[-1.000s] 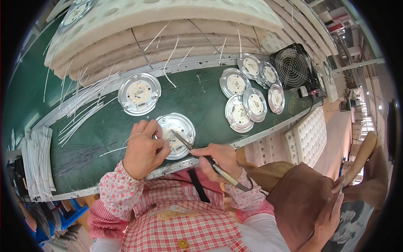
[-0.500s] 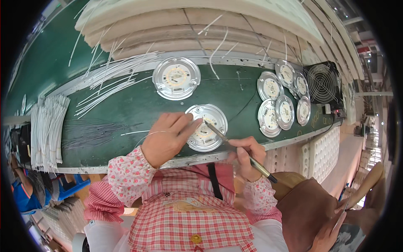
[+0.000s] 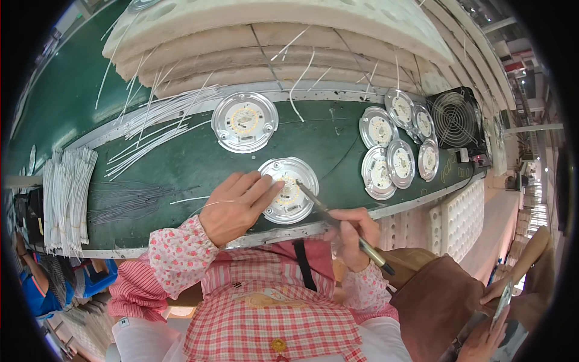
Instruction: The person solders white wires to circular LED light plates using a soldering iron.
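Note:
A round silver disc (image 3: 271,212) with a ring of small yellow LED chips lies near the table's front edge. My left hand (image 3: 232,205) rests over its left side, thumb and fingers together at the board. A thin white wire (image 3: 188,200) runs from the left over that hand toward the fingertips; its far end is hidden. My right hand (image 3: 356,235) grips a slim, pen-like bronze tool (image 3: 375,256) with a dark end. The tool's pointed tip touches or hovers just above the disc's middle, close to my left fingertips. A second LED disc (image 3: 244,122) lies behind.
Several LED discs (image 3: 380,173) lie overlapping at the right, beside a black fan (image 3: 454,119). Bundled white wires (image 3: 69,202), grey wires (image 3: 129,196) and loose white wires (image 3: 142,149) lie at the left. Stacked foam trays (image 3: 277,42) stand behind. Another person's hand (image 3: 485,338) is at lower right.
The view has shifted, so the table's things sit slightly lower and further left. The left fingers have drawn back a little from the tool's tip. Both hands stay at the same disc.

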### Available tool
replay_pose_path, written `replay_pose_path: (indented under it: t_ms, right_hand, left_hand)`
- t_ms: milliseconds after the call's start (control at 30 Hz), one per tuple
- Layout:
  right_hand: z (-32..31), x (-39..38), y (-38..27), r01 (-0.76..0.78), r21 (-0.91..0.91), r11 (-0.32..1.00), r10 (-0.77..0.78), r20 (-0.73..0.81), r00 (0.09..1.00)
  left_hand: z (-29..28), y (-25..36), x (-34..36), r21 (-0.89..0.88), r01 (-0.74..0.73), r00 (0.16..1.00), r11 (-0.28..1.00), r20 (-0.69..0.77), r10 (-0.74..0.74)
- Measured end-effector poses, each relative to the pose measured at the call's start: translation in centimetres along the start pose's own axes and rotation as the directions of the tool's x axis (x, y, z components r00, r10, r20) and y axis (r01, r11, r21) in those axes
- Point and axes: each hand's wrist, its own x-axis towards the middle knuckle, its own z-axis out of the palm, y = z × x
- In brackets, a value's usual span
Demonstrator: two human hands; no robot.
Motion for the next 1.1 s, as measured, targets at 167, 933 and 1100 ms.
replay_pose_path:
  t_ms: [167, 933, 1100]
  right_hand:
    - [-2.4, -0.4, -0.9, 0.057, -0.249, 0.967, -0.113, -0.216, 0.970]
    - [-9.0, 2.7, 1.2, 0.039, -0.833, 0.551, -0.363, -0.197, 0.911]
    - [-1.7, 1.6, -0.7, 0.351, -0.729, 0.588, -0.469, 0.046, 0.882]
  left_hand:
    - [0.2, -0.1, 0.0, 0.009, -0.050, 0.999, 0.999, -0.016, 0.050]
    - [-1.5, 0.6, -0.6, -0.241, 0.162, 0.979, 0.957, -0.081, -0.186]
    - [-1.1, 0.3, 0.2, -0.335, 0.259, 0.937, 0.906, -0.141, -0.321]
